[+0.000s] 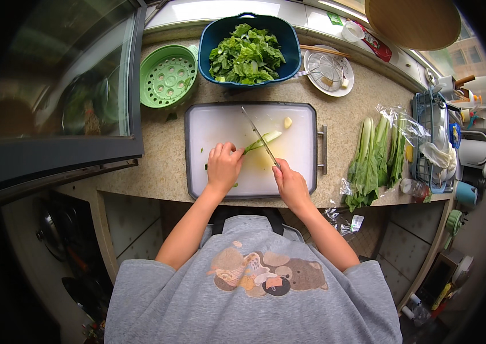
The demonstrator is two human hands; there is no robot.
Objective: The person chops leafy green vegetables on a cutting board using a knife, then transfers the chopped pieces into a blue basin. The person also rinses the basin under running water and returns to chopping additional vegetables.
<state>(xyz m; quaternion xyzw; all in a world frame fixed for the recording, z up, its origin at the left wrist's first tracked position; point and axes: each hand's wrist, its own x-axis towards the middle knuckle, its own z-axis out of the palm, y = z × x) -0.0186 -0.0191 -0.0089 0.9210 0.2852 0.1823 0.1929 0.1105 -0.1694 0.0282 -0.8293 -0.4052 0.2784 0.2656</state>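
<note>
My right hand (pixel 291 182) grips the handle of a kitchen knife (pixel 259 135), whose blade slants up and left across a pale green leafy vegetable stalk (pixel 270 138). With bent fingers, my left hand (pixel 225 167) holds the stalk's lower left end down on a white cutting board (pixel 208 122) with a dark rim. Whether the blade has gone through the stalk cannot be told. A small pale piece (pixel 287 123), perhaps a garlic clove, lies near the board's upper right. Small green scraps are scattered by my left hand.
Behind the board stand a blue basin (pixel 293 64) of torn green leaves and a green colander (pixel 148 92). A white plate (pixel 346 89) holds a wire skimmer (pixel 324 71). Bunches of leafy greens (pixel 365 163) lie right, beside a dish rack (pixel 419 129). An open window (pixel 135 86) juts in left.
</note>
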